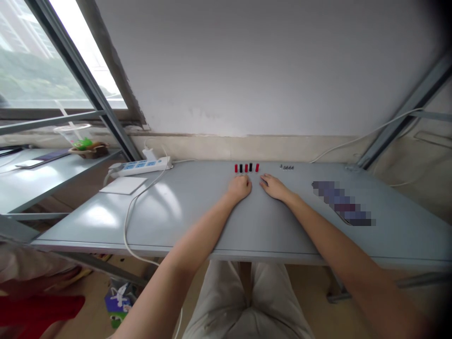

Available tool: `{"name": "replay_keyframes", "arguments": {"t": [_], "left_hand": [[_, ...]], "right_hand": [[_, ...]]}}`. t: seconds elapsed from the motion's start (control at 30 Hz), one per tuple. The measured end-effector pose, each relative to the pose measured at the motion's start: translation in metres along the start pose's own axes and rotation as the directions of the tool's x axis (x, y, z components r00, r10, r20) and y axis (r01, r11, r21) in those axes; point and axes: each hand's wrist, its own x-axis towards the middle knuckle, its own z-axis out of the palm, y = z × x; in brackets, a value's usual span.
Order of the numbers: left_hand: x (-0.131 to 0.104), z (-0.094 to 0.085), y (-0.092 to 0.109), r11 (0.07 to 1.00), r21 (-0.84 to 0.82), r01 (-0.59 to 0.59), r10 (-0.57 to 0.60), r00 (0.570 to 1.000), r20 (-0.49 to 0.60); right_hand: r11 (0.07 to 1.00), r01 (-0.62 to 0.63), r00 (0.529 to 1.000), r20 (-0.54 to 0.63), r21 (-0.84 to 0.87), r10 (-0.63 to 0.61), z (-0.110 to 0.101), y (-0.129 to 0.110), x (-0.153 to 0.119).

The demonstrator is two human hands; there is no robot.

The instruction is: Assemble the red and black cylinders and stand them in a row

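A pale wall [247,70] rises in front of me, and the grey desk [197,226] runs from its foot toward my lap. The window [31,70] is up on my left. Near the desk's far left corner lies a white power strip [148,164], with a flat white square [123,185] just in front of it. Over to my right is a dark slab [344,205], its face too blurred to read.

My left hand [240,187] rests on the desk with its fingers curled in, loosely closed; I can't tell whether anything is inside. My right hand [273,185] lies palm down beside it, the fingers partly extended and a gap showing by the thumb. Just beyond both hands stand five upright cylinders [246,168] in a row, red, black, red, black, red, the last set slightly apart. Right of them sit some tiny metallic pieces [288,167], too small to make out.
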Motion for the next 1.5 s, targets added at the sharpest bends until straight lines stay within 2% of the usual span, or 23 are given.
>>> {"name": "replay_keyframes", "arguments": {"t": [0.87,1.33,1.5], "left_hand": [[-0.001,-0.001,0.0,1.0,-0.017,0.003,-0.003,1.0,-0.004],[0.001,0.004,-0.004,1.0,-0.018,-0.025,0.025,0.999,-0.025],[0.002,0.005,-0.005,0.999,-0.013,-0.04,0.039,0.999,-0.029]], "right_hand": [[1.0,0.015,0.999,-0.035,0.014,-0.014,0.005,0.004,0.003],[0.997,0.023,0.999,0.039,0.078,-0.026,0.003,0.001,0.019],[0.996,0.009,0.999,0.033,0.089,-0.012,0.004,-0.002,0.025]]}}
